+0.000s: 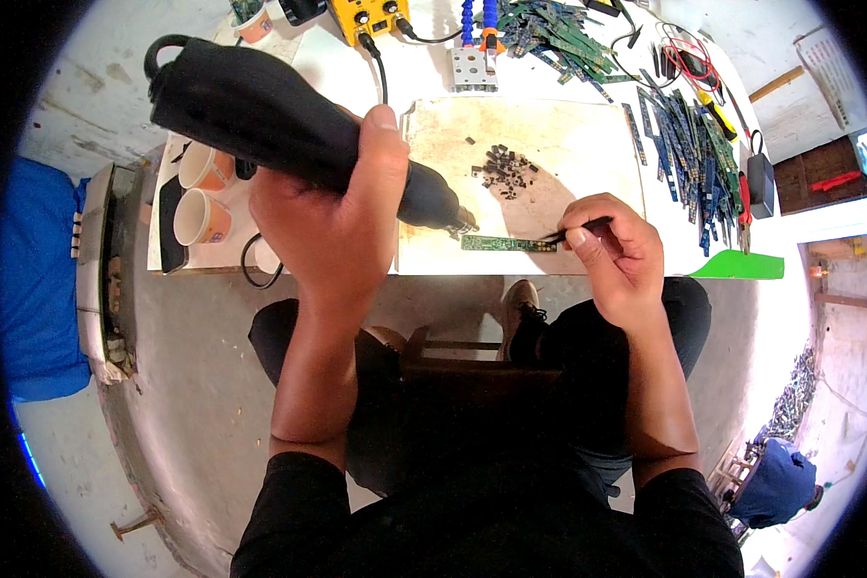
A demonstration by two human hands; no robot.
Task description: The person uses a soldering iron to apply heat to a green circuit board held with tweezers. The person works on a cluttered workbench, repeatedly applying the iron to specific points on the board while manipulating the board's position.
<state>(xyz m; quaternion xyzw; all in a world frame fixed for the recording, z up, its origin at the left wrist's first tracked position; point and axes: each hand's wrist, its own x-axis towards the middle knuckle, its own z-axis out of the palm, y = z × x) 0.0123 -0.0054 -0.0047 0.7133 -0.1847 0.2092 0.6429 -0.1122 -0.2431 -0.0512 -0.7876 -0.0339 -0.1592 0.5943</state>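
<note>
My left hand (332,217) is wrapped round a black hot air gun (260,111). Its metal nozzle (465,222) points down at the left part of a narrow green circuit board strip (506,244). My right hand (615,252) pinches dark tweezers (588,229), whose tips reach the strip's right end. The strip lies close to the front edge of a stained pale work board (433,125). Beyond it, on the same board, sits a loose pile of small black chips (506,173).
Circuit board strips (689,164) lie heaped at the right, with another heap (559,39) at the back. Paper cups (202,216) stand at the left. A yellow control box (364,17) and a metal block (474,69) are at the back. Someone in blue (775,486) is at lower right.
</note>
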